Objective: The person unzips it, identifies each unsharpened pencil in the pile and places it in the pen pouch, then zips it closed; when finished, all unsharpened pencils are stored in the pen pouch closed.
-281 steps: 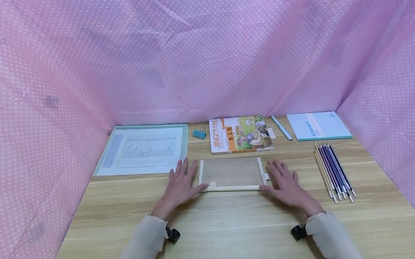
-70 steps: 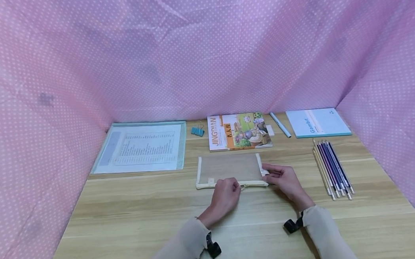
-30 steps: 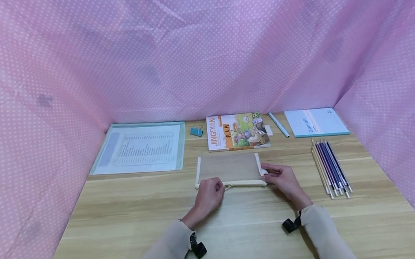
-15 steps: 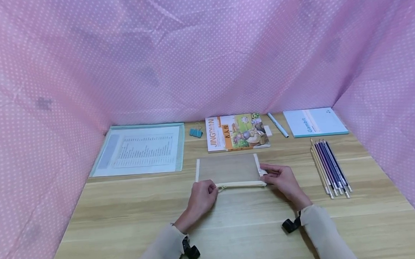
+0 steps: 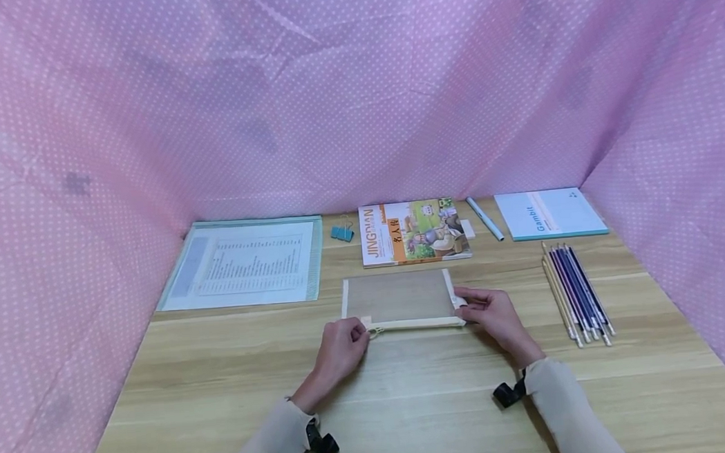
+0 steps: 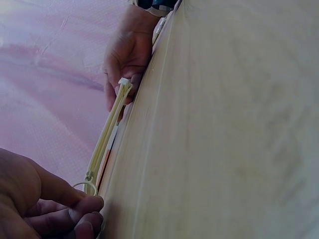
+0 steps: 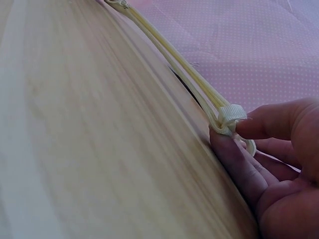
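Note:
A see-through zipper pouch [image 5: 398,297] with cream edging lies on the table between both hands, its zipper edge facing the person. My left hand [image 5: 339,352] pinches the ring of the zipper pull [image 6: 89,186] near the pouch's left front corner. In the left wrist view the zipper tape [image 6: 107,132] runs from that ring to the far corner, its two strips parted near the far end. My right hand [image 5: 498,321] pinches the right front corner between thumb and fingers, by the white fabric end tab [image 7: 233,113].
Behind the pouch lie a picture-covered book [image 5: 415,231], a teal binder clip [image 5: 342,233] and a light blue pen [image 5: 484,218]. A document folder [image 5: 243,263] is at left. To the right are several pencils [image 5: 577,295] and a blue notebook [image 5: 551,213]. Pink dotted cloth [image 5: 354,95] surrounds the table.
Both hands lay spread beside the pouch at first. Since then my left hand has drawn the zipper pull leftward along the front edge, while my right hand keeps hold of the right corner.

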The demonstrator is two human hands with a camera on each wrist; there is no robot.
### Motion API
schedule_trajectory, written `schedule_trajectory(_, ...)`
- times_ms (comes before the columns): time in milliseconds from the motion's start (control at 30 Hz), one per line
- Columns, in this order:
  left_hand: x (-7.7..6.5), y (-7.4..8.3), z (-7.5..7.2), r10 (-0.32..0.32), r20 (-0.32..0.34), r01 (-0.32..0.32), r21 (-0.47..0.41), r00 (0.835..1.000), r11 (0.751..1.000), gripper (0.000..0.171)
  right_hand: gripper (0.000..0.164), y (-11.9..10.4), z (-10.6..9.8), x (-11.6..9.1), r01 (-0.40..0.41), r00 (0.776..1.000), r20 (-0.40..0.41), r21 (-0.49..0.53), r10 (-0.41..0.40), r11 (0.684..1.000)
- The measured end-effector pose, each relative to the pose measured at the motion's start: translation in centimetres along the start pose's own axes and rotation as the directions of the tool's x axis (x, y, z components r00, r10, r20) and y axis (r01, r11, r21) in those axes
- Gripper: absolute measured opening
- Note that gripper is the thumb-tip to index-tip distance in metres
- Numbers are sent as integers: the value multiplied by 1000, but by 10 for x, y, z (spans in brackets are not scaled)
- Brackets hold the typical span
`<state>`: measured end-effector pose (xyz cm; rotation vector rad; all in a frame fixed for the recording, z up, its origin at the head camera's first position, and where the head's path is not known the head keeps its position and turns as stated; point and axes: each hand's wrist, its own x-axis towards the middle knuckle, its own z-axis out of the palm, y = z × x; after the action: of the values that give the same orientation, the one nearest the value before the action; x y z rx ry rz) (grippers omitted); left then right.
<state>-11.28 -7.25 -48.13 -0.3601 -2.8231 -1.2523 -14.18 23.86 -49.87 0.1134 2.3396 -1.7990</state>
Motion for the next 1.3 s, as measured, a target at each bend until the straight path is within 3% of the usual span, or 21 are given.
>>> schedule_trajectory(800, -8, -28, -33, -89, -28, 89, 5, 996, 996, 10, 49, -1, -2, 0, -30, 1000, -8, -14, 30, 999)
schedule_trajectory(1300, -5, -39, -49, -96, 38, 98, -50, 995, 994, 12, 48, -5, -1, 2, -59, 998, -8, -18, 58, 998)
